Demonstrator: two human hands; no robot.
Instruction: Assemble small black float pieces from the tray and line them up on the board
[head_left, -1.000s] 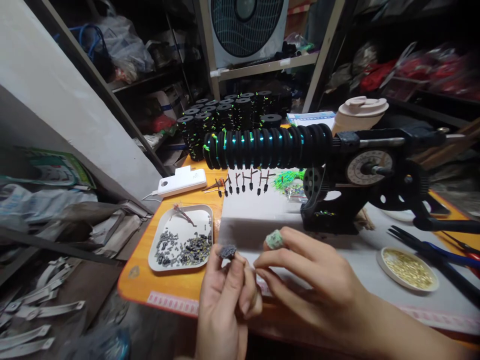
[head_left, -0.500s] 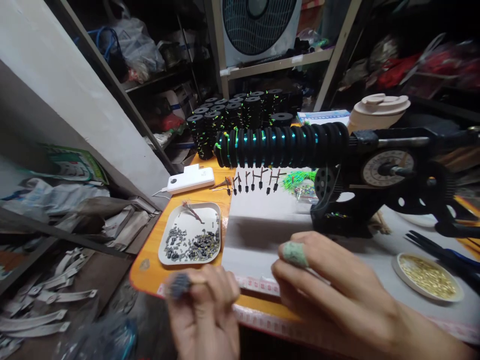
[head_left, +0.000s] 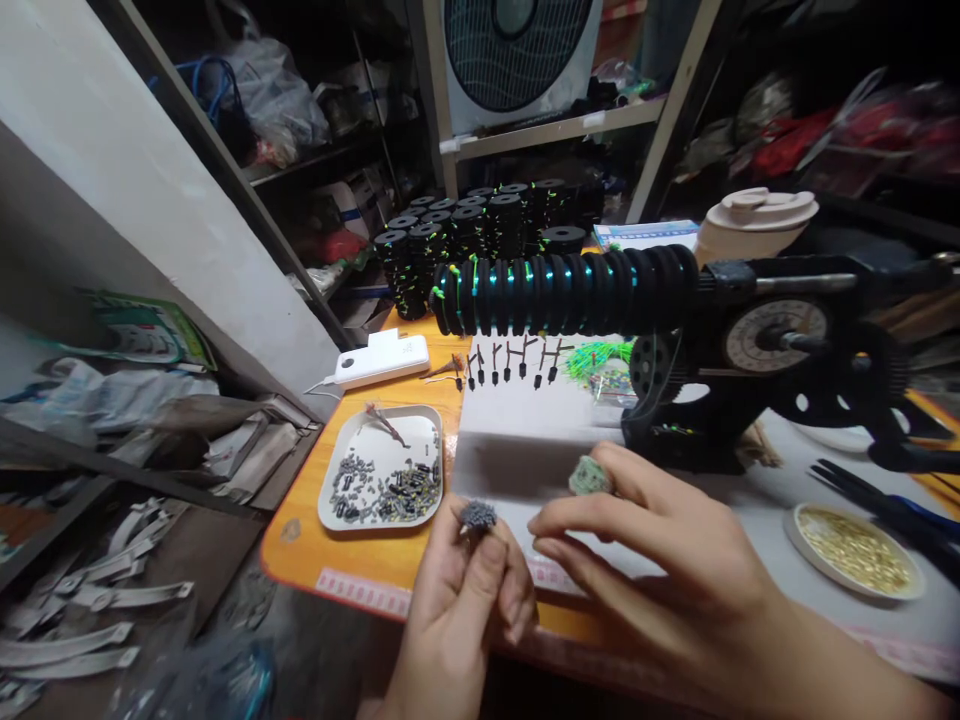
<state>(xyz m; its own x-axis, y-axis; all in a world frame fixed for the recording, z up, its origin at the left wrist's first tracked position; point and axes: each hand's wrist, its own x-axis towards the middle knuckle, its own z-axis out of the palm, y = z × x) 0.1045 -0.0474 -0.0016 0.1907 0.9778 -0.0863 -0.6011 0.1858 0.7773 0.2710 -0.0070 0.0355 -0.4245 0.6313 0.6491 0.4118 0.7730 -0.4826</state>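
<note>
My left hand [head_left: 469, 600], closed, grips a small dark grey bristly bundle [head_left: 478, 515] between thumb and fingers; what it is made of is too small to tell. Just right of it is my right hand [head_left: 645, 550], its fingers loosely bent and apart, with nothing visible in them. Green wrap [head_left: 589, 476] covers one of its fingertips. A square white tray [head_left: 352, 430] with small grey and black pieces and a twig-like brown piece stands beyond my left hand. Behind both hands, a black ringed roller [head_left: 562, 292] carries green and yellow threads.
The roller joins a black machine with a numbered dial [head_left: 776, 335]. At right are a dish of gold-coloured bits [head_left: 855, 555] and black tongs-like tools [head_left: 877, 505]. Several black spools [head_left: 469, 225] stand behind. A white power bank [head_left: 381, 360] lies at the left.
My left hand has moved right and slightly up with the bristly bundle, close to my right hand. My right hand has turned a little, its fingers spreading.
</note>
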